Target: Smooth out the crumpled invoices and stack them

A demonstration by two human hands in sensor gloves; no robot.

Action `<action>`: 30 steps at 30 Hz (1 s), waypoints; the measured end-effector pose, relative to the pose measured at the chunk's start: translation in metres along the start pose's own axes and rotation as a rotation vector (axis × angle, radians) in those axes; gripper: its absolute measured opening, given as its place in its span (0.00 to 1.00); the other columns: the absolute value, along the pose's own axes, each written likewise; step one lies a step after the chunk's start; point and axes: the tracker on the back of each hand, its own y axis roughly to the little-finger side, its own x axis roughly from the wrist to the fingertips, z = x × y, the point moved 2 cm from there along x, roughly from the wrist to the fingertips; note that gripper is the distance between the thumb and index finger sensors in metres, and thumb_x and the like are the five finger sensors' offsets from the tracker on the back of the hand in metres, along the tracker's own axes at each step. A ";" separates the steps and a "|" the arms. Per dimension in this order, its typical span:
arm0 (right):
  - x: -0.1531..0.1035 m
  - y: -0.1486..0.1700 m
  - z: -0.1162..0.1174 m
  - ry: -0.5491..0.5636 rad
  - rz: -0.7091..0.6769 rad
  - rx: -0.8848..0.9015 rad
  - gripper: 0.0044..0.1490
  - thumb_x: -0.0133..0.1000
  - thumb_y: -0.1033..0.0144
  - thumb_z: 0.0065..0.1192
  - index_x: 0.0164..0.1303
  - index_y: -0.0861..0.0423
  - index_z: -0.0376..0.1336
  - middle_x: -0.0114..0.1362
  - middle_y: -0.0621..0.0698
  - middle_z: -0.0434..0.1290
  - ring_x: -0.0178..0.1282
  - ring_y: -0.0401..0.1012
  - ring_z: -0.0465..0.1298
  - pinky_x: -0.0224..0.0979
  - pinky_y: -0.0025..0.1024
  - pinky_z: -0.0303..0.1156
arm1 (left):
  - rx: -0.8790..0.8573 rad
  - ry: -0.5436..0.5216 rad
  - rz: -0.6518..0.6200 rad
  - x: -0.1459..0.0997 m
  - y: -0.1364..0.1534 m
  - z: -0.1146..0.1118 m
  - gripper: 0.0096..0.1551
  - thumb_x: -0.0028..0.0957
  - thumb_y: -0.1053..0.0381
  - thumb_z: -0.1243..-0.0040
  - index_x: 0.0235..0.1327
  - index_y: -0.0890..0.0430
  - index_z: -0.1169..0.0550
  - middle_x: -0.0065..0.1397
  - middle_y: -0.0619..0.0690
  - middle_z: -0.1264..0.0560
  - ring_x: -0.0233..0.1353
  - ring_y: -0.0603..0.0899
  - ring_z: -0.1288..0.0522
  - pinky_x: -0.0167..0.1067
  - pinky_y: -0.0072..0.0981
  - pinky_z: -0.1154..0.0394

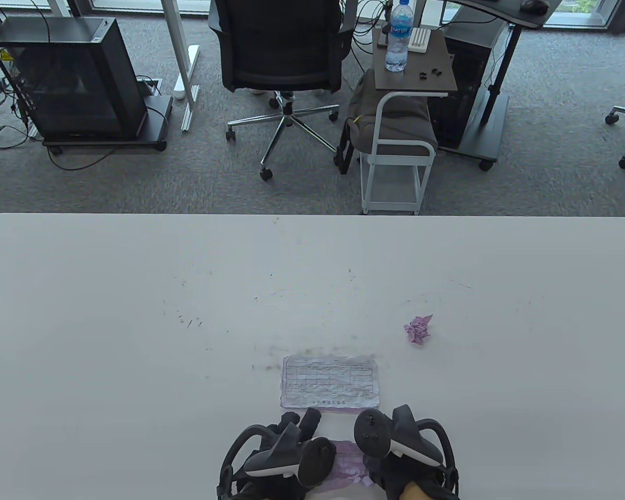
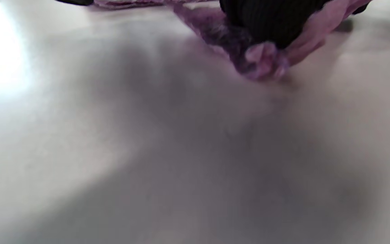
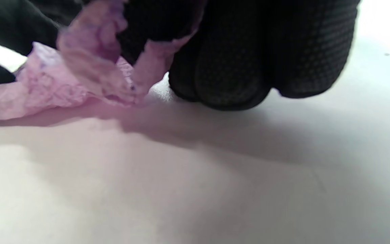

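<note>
A flattened white invoice (image 1: 329, 383) with a printed grid lies near the table's front edge. Just in front of it, between my two hands, is a half-opened crumpled pink invoice (image 1: 350, 461). My left hand (image 1: 291, 458) holds its left side; in the left wrist view a gloved fingertip (image 2: 269, 23) sits wrapped in the pink paper (image 2: 264, 61). My right hand (image 1: 396, 448) holds its right side, and its curled gloved fingers (image 3: 235, 67) pinch the paper's edge (image 3: 80, 78) down at the tabletop. Another pink invoice (image 1: 418, 329), still a tight ball, lies farther back to the right.
The white table (image 1: 135, 312) spreads wide around the papers. Beyond its far edge stand an office chair (image 1: 281, 52), a small cart (image 1: 401, 135) with a water bottle (image 1: 399, 36), and a black computer case (image 1: 67, 78) on the floor.
</note>
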 end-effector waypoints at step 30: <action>-0.029 -0.075 -0.010 0.164 -0.541 -0.056 0.27 0.61 0.56 0.60 0.68 0.55 0.61 0.76 0.64 0.62 0.68 0.58 0.70 0.63 0.56 0.74 | -0.216 0.242 0.136 -0.003 0.036 -0.014 0.46 0.56 0.43 0.39 0.75 0.32 0.55 0.78 0.63 0.73 0.75 0.82 0.70 0.68 0.78 0.53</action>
